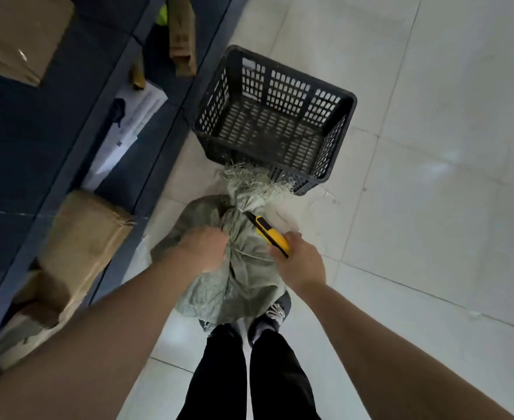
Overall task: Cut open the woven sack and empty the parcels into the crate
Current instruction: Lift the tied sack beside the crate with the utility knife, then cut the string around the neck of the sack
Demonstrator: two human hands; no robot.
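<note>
Currently the step in hand is judged to be cutting the tie at the neck of the woven sack (243,277). The sack sits on the tiled floor (431,177), between the person's shoes (275,310) and the black crate (351,100). No parcels show; the cloth hides them.

The left hand (202,248) has its fingers curled into the gathered cloth just below the neck. The right hand (302,265) is closed round the rear of a yellow utility knife (269,233), whose dark blade end meets the bunched neck. A thin cord (249,255) crosses the cloth between the two hands.

Procedure, as judged from this position:
1. Pull the neck taut with the left hand so the binding stands off the cloth.
2. Draw the blade away from the body and away from the left fingers, which lie near the cutting line.
3. Cut the binding only; a deep stroke may slash what is inside.

Orientation: the long axis of the sack runs from the feet toward the crate, and the frayed mouth (251,180) points at the crate's near wall and appears to touch it. The knife's long axis runs diagonally from the right hand to the neck, tip leading.

Blue shelving (67,116) with cardboard boxes (82,237) stands to the left.
</note>
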